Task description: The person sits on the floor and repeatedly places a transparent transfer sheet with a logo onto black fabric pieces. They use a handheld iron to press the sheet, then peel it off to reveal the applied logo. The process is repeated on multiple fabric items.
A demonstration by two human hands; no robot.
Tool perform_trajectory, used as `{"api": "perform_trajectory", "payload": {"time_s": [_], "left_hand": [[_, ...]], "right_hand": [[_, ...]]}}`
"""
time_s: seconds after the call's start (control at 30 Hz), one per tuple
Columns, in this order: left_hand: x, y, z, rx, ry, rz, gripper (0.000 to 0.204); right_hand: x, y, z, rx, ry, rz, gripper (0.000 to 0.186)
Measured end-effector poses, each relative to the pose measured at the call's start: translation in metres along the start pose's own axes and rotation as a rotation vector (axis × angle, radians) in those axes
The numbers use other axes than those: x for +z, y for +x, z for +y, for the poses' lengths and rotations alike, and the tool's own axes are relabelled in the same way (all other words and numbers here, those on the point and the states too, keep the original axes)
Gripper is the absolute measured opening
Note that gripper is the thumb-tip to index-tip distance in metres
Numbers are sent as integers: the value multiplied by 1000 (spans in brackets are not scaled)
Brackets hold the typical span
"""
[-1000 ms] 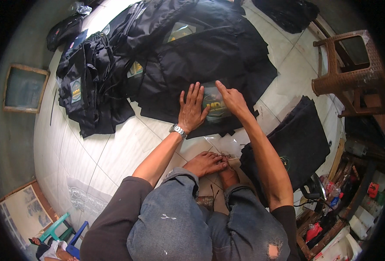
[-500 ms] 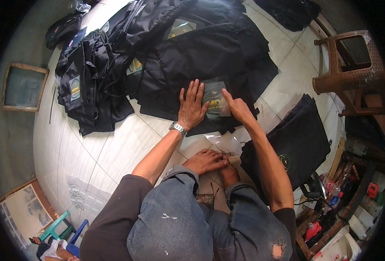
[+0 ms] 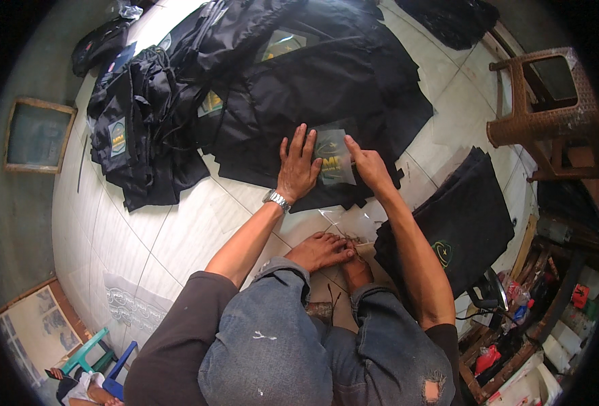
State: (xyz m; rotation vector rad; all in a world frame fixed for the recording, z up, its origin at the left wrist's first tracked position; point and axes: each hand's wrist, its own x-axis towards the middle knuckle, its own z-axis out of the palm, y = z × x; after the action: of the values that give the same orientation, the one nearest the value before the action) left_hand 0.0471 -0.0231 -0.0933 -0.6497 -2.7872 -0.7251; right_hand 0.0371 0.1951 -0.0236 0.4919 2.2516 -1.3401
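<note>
A clear plastic film (image 3: 340, 169) with a pale sheen lies over a gold-and-green printed logo (image 3: 328, 157) on black fabric (image 3: 259, 128). My right hand (image 3: 370, 168) is closed at the film's right edge, thumb and index finger pinching it. Flat on the fabric at the film's left side rests my left hand (image 3: 298, 166), fingers stretched, with a metal watch (image 3: 277, 199) on that wrist. The thumb of this hand touches the film's edge.
More black cloth pieces (image 3: 147, 122) with logos under films lie heaped left. Stacked black fabric (image 3: 468, 216) sits to the right, near a brown plastic stool (image 3: 536, 101). A cluttered wooden shelf (image 3: 529, 325) stands lower right. A person (image 3: 86, 387) sits at lower left.
The film's right part has shifted slightly left and looks paler, covering more of the logo. My right fingers have moved a little with its edge. My left hand stays almost still.
</note>
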Motion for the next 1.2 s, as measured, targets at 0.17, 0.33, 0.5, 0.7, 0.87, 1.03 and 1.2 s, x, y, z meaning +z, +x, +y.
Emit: {"api": "perform_trajectory", "payload": {"time_s": [0.17,0.33,0.5,0.7,0.87,1.03,1.2], "left_hand": [[-2,0,0,-4,-33,15,64],[-2,0,-1,-10,-108,38,62],[-2,-1,-3,-9,-157,72,61],[-2,-1,-3,-10,-183,97,60],[0,0,-5,0,-262,163,61],[1,1,-5,14,-278,190,60],[0,0,-4,11,-259,186,60]], "right_hand": [[2,4,-3,-30,22,-23,86],[3,5,-8,-99,-127,-79,72],[1,-7,-13,-188,-229,-83,55],[-5,-10,-20,-189,-228,-161,47],[-6,-7,-14,-235,-241,-165,43],[-6,5,-1,-237,-186,-252,41],[-6,8,5,-227,-174,-263,43]]}}
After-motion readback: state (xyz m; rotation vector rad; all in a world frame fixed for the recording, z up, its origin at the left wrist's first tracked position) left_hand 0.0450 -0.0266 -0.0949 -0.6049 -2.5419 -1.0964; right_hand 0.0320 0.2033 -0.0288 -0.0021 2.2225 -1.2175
